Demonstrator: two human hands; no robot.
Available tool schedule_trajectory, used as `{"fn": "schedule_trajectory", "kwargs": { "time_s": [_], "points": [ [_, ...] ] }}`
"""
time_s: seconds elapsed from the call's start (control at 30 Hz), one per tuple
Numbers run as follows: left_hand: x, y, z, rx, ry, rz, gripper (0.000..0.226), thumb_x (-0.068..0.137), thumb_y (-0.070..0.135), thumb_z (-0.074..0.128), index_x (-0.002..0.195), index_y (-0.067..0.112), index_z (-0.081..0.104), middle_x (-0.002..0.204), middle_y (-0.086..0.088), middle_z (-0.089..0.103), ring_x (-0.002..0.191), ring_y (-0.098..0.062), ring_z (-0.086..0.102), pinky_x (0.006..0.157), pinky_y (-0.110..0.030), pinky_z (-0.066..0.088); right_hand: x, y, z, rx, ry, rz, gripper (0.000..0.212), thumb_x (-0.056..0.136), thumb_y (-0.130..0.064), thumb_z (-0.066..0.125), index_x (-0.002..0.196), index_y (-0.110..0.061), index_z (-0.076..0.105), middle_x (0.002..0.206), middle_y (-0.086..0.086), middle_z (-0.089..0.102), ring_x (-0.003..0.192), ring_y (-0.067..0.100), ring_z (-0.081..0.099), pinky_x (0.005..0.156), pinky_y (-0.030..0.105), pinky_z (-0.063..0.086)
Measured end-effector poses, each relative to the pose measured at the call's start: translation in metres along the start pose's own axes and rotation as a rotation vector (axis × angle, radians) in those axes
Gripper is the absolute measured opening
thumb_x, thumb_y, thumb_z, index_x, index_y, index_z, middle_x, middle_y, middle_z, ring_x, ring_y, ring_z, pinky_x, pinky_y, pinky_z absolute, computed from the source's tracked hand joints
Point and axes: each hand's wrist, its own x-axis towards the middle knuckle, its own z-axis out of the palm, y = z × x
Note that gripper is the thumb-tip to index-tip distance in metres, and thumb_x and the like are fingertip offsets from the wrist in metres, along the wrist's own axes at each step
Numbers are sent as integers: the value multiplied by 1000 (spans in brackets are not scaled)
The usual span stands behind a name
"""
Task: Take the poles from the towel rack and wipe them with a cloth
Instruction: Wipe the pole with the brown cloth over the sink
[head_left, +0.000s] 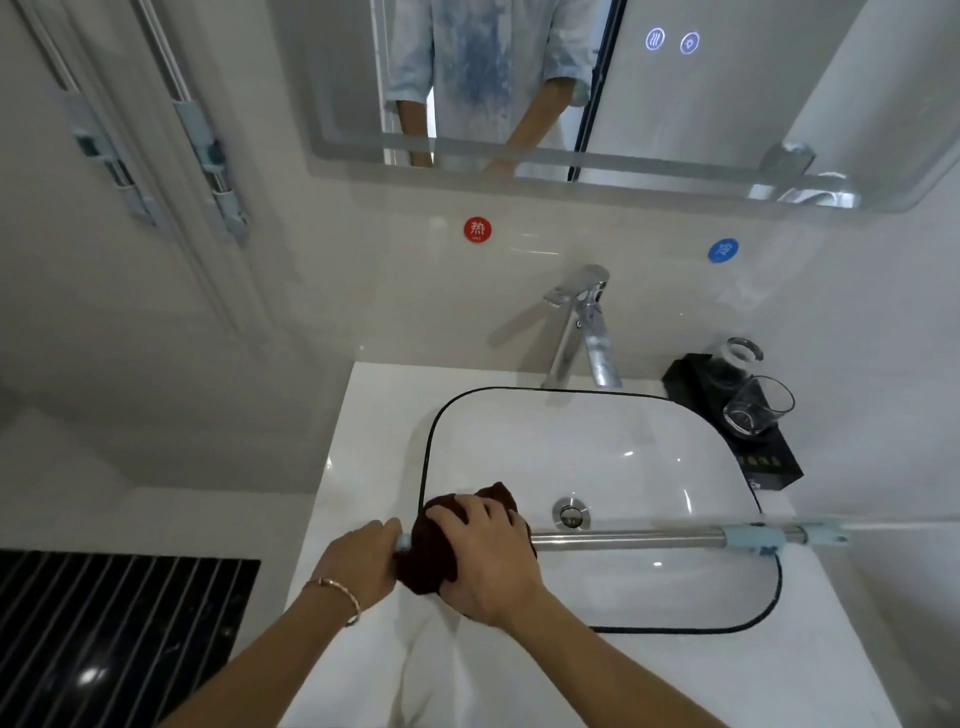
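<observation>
The pole (649, 538) spans the sink (623, 441) left to right. The left hand (363, 556) grips its left end, and the right hand (483, 556) clasps the cloth (428, 571) round it. A hard rightward stroke could pull the pole from the left hand or swing its right end into the glass (758, 410) beyond.

Bathroom: white basin (623, 441) sitting under a chrome tap (587, 332), lit mirror (727, 104) hanging on the far wall above.

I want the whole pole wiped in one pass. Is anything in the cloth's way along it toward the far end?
Bare steel runs from the cloth under the right hand until a blue fitting on the pole near its far end; nothing else visible.
</observation>
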Motion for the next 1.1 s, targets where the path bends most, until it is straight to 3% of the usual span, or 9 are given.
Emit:
{"fn": "schedule_trajectory", "kwargs": {
  "time_s": [0.2,0.37,0.47,0.53,0.63,0.77,0.9,0.97,1.1],
  "points": [
    [11,2,-4,116,-160,-55,32,88,42,46,92,15,63,101,-6,68,94,-25,64,73,-26,44,11,17,-35,194,-192,50,69,70,-36,68,133,-40,40,129,0,49,116,28,50,99,40,41],
    [23,2,-12,81,-302,-16,31,82,35,52,94,10,66,102,-8,68,95,-24,63,70,-25,43,-26,2,0,-189,22,-86,90,43,-45,85,125,-32,49,126,6,57,112,32,59,90,51,50],
    [21,1,-12,155,-191,43,25,80,33,53,91,14,66,97,-5,69,92,-24,65,68,-26,44,-22,3,6,-240,91,-82,91,38,-47,86,121,-34,50,121,5,59,109,31,61,86,51,52],
    [14,-3,-8,239,53,163,20,67,33,72,74,15,64,70,-4,68,65,-20,66,51,-24,42,-13,6,-3,-122,53,-74,79,57,-40,79,127,-34,43,126,5,54,113,33,54,94,50,45],
    [4,-13,6,226,144,224,40,34,21,86,57,19,52,36,-1,45,27,-18,44,33,-14,21,10,15,-32,204,-234,114,68,69,-35,70,130,-40,41,125,3,52,111,29,53,93,36,43],
    [-13,-6,20,255,306,173,42,39,10,83,72,15,59,55,-1,49,40,-20,47,42,-22,24,21,27,-48,396,-338,238,65,69,-32,70,128,-38,45,116,0,58,101,22,58,80,28,46],
    [-18,2,25,170,308,107,34,53,24,78,77,19,56,67,2,50,51,-19,50,43,-25,29,-5,17,-21,187,-82,97,70,68,-41,67,133,-38,39,125,-1,51,109,27,54,95,37,42],
    [-12,3,15,103,243,121,27,66,32,74,84,22,56,79,4,52,67,-20,58,52,-28,37,-23,11,-1,19,83,-23,75,59,-43,71,128,-37,43,122,-1,55,107,26,58,92,40,45],
    [10,10,-11,30,-213,14,28,86,41,50,103,19,55,105,-1,62,99,-23,60,76,-28,43,-39,5,18,-106,135,-51,88,42,-44,79,123,-35,47,121,2,58,107,28,60,91,46,51]
  ]
}}
